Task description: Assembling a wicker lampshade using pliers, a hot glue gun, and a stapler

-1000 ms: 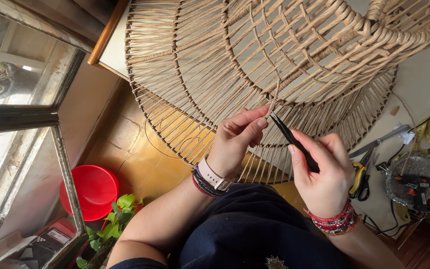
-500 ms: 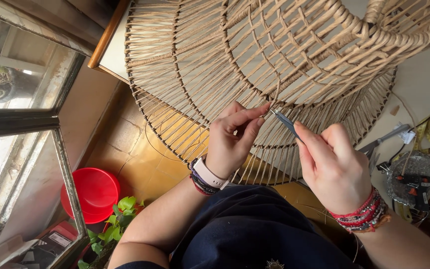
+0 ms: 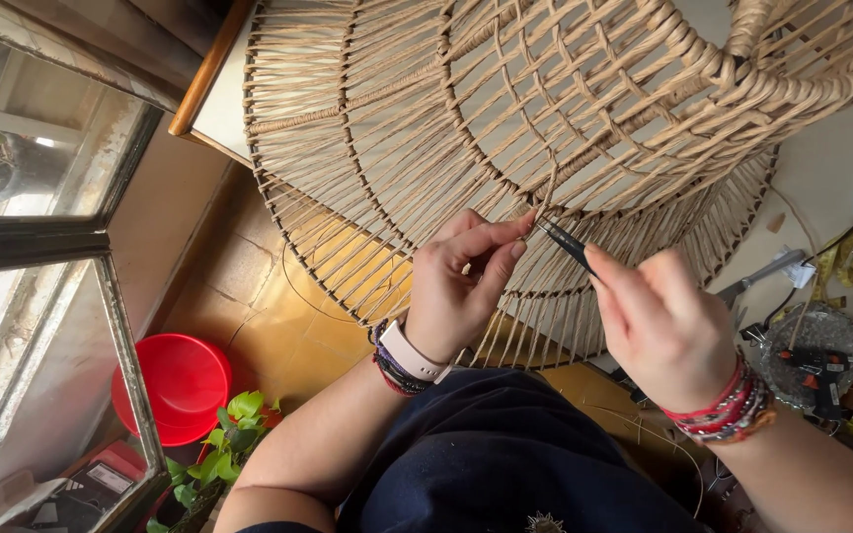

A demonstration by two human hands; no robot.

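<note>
A large round wire frame wrapped in beige cord (image 3: 505,118) fills the upper middle of the view. My left hand (image 3: 461,286) pinches a loose end of cord (image 3: 547,192) against the frame's spokes with thumb and forefinger. My right hand (image 3: 663,326) grips a slim dark tool (image 3: 567,245), whose tip meets the cord right beside my left fingertips. A watch and dark bands sit on my left wrist, red beaded bands on my right.
A red bowl (image 3: 175,387) and a green plant (image 3: 224,444) stand on the floor at lower left beside a window frame (image 3: 41,237). At right a surface holds a glue gun (image 3: 821,370), a glass dish (image 3: 807,336), yellow tape and cables.
My right hand has rolled over from palm-side to back-side up and slid the tool's tip up to the cord. My left hand keeps its pinch in nearly the same place.
</note>
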